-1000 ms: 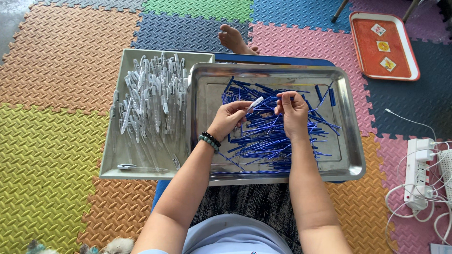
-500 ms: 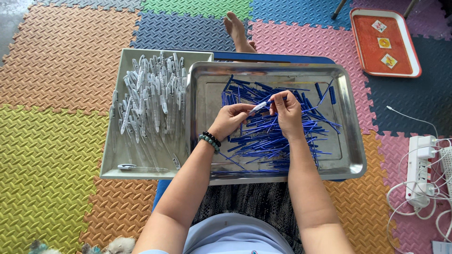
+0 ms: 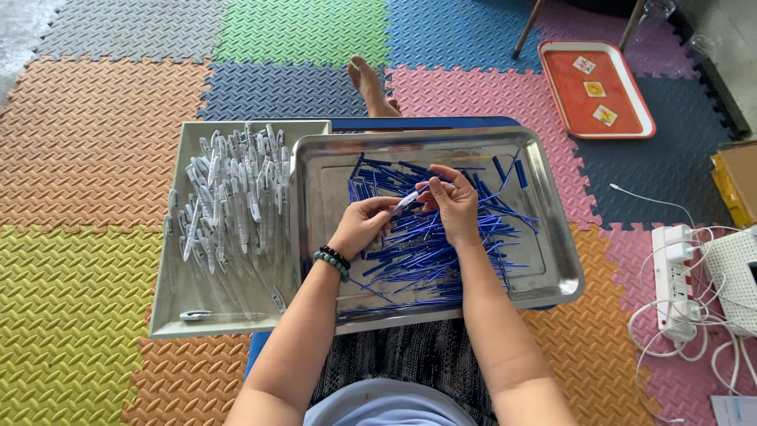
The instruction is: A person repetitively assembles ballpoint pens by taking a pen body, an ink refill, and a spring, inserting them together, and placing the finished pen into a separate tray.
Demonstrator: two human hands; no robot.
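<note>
Both forearms bare to the elbow; no sleeves visible. Left hand [image 3: 361, 227]: no rings seen; wrist carries two beaded bracelets [image 3: 333, 261] side by side, one of dark beads, one of grey-green beads. Right hand [image 3: 452, 203]: no rings, wrist unadorned. Torso at bottom edge in a pale blue-grey top [image 3: 388, 405]. Lap covered by black-and-white patterned fabric [image 3: 406, 359]. One bare foot [image 3: 371, 85] shows, no sock or shoe.

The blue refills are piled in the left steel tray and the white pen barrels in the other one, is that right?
Not quite. The head view shows the blue refills piled in the right steel tray, under both hands; the white pen barrels fill the left tray.
</note>
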